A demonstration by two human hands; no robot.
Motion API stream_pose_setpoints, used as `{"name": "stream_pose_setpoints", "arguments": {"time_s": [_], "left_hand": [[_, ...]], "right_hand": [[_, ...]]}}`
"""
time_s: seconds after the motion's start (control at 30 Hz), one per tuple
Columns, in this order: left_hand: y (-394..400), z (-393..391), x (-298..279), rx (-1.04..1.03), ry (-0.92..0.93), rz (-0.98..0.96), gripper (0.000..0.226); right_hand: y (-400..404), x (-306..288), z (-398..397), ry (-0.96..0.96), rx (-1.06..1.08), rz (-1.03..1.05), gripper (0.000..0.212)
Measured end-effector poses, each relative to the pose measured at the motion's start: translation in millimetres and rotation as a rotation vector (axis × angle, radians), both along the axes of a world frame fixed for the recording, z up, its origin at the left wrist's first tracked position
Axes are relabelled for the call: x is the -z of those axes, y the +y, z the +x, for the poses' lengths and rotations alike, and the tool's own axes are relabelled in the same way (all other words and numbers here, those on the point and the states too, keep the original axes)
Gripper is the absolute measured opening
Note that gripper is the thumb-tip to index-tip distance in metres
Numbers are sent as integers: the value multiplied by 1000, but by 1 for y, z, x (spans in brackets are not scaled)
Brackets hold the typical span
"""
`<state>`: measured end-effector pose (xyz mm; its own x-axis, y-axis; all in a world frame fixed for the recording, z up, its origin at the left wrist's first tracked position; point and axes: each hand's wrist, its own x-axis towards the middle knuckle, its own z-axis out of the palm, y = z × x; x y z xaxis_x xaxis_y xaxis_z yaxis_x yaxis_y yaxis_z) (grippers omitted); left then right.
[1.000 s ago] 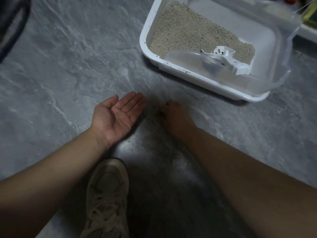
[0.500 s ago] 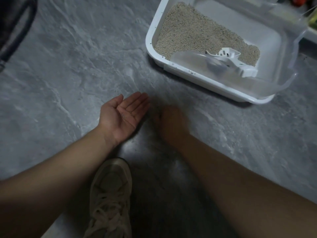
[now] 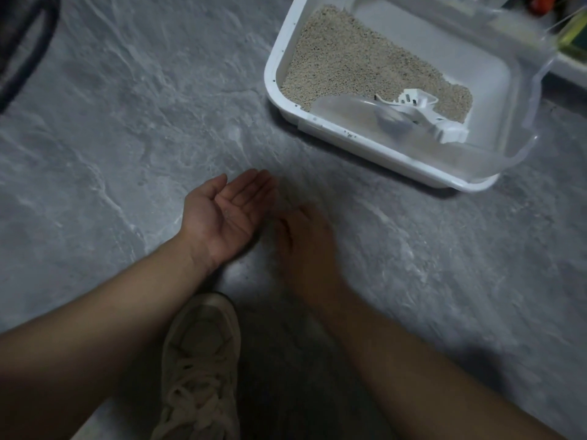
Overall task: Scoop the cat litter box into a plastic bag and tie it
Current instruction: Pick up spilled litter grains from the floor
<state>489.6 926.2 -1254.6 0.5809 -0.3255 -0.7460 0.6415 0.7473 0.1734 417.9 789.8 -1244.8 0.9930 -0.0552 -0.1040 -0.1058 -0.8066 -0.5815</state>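
Left hand (image 3: 227, 217) lies cupped palm-up on the floor (image 3: 127, 138), catching stray grains probably; right hand (image 3: 305, 246) is blurred, can't tell its grip. Litter box (image 3: 276, 74) sits nearby, scoop (image 3: 422, 117) inside.

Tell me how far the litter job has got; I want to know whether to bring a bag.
Done: nothing bagged; no bag in view. In hand: left hand cupped palm-up near the floor, blurred right hand beside it. Left: the scoop still lies in the litter box; scooping, tying.
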Motion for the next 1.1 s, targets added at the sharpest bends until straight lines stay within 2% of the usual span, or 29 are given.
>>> {"name": "stream_pose_setpoints", "arguments": {"time_s": [0.1, 0.17, 0.23, 0.4, 0.67, 0.83, 0.97, 1.1], "left_hand": [[3, 2, 2, -36, 3, -10, 55], [4, 4, 4, -54, 7, -11, 55], [5, 5, 5, -58, 5, -7, 55], [8, 5, 7, -63, 9, 16, 57], [19, 6, 6, -87, 34, 48, 53], [21, 7, 4, -77, 43, 66, 47], [18, 8, 4, -68, 49, 68, 47], [17, 7, 7, -56, 46, 56, 54]], "right_hand": [[-41, 13, -9, 239, 165, -105, 13], [-56, 18, -9, 377, 251, -91, 14], [-58, 22, -3, 424, 289, -46, 12], [-56, 24, 22, 421, 296, -35, 9], [-45, 22, 54, 376, 189, -63, 11], [-39, 21, 58, 342, 29, -197, 16], [-36, 16, 58, 391, -94, -242, 25], [-32, 14, 53, 386, -172, -280, 31]]}}
